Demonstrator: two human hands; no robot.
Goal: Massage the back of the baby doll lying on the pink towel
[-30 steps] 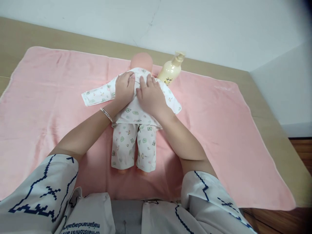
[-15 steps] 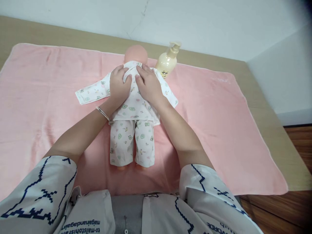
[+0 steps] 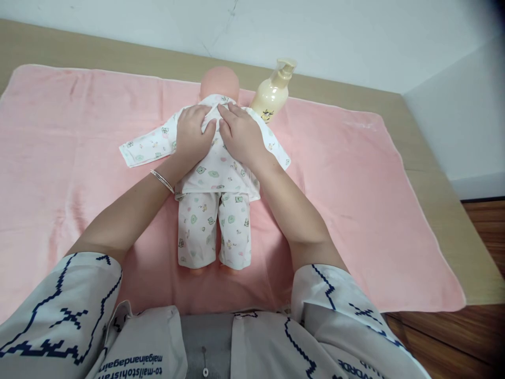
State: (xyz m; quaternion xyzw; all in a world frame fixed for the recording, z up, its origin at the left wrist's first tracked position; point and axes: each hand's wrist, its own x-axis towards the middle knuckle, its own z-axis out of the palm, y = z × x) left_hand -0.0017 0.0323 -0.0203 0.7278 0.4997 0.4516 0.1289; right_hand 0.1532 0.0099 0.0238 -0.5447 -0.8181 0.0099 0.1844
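Note:
A baby doll (image 3: 215,205) in white printed pyjamas lies on a pink towel (image 3: 347,195), its bald head (image 3: 220,83) pointing away from me. My left hand (image 3: 192,134) lies flat on the doll's upper body, fingers stretched toward the collar. My right hand (image 3: 241,135) lies flat beside it, fingers also stretched out, the two hands almost touching at the collar. A silver bangle (image 3: 161,180) sits on my left wrist. The shirt's empty left sleeve (image 3: 144,150) is spread out sideways on the towel.
A cream pump bottle (image 3: 272,90) stands just right of the doll's head. The towel covers a tan table (image 3: 442,195) set against a white wall. The table's right edge drops to a wooden floor (image 3: 485,221).
Both hands have slid a little up the doll's body toward the collar and drawn closer together. The view has shifted slightly.

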